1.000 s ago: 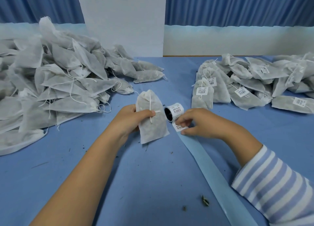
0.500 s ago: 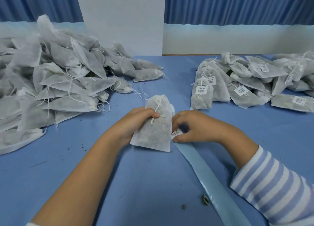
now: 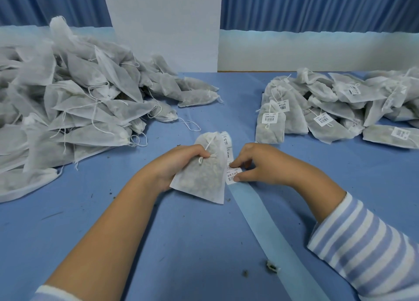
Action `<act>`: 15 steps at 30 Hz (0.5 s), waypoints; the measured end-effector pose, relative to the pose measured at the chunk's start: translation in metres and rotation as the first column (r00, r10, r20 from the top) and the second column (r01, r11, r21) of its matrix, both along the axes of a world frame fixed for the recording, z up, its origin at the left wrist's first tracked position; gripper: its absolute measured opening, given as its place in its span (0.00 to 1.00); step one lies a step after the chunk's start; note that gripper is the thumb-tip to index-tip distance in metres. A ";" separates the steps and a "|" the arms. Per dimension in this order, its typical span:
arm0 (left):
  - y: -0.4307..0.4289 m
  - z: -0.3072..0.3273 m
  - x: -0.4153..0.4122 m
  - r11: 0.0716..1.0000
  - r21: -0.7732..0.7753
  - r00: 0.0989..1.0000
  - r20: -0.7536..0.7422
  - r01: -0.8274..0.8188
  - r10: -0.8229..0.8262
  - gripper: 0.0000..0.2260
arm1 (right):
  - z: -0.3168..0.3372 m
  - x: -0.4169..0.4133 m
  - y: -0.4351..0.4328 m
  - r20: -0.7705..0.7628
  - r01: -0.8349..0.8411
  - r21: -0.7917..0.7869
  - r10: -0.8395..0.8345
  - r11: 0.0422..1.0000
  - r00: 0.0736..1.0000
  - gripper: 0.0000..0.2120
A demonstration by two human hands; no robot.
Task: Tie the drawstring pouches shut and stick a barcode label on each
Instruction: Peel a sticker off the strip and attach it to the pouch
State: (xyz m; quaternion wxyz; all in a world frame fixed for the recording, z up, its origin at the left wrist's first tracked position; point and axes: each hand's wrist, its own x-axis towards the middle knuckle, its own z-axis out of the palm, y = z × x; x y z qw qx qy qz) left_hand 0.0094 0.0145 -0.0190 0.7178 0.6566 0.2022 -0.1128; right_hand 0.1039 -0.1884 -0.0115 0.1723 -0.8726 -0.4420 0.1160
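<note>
From the head camera, the left hand (image 3: 179, 164) grips a filled pouch (image 3: 201, 178) just below its gathered neck. Its fingers are curled round the cloth and the knotted drawstring (image 3: 207, 147), and the pouch's lower corner rests on the table (image 3: 158, 244). Touching the pouch's right edge, the right hand (image 3: 260, 164) pinches a barcode label (image 3: 233, 176) between forefinger and thumb. The label sits where the blue backing strip (image 3: 272, 228) runs back toward the person. The label roll (image 3: 226, 142) peeks out behind the pouch's right side, mostly hidden.

Left of the pouch lies the unlabelled pile (image 3: 79, 101). To its right, well apart, lies the labelled pile (image 3: 328, 110).

The step in hand looks like peeling this label to stick it on. To do it well, lift it by one corner so the sticky side does not fold onto itself. Keep the pouch face flat and taut with the left hand. Lay the label just under the knot, as on the finished ones, and smooth it from one edge across, since the cloth is soft and lumpy.
</note>
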 end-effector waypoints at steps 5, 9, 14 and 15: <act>-0.002 0.002 0.000 0.999 0.054 1.000 0.011 -0.007 0.006 0.13 | 0.002 -0.002 0.000 0.007 0.034 0.043 -0.034 0.998 0.999 0.12; -0.002 0.003 -0.001 0.998 0.065 1.000 0.006 0.001 -0.001 0.14 | 0.003 -0.005 0.000 0.030 0.051 0.061 -0.053 0.997 0.998 0.12; -0.001 0.003 0.000 0.998 0.060 1.000 0.003 -0.001 0.001 0.14 | 0.006 -0.005 0.000 0.085 0.053 0.065 -0.058 0.996 0.995 0.11; -0.001 0.003 0.000 0.998 0.062 1.000 0.001 0.000 0.000 0.14 | 0.007 -0.005 0.000 0.096 0.049 0.069 -0.056 0.996 0.994 0.11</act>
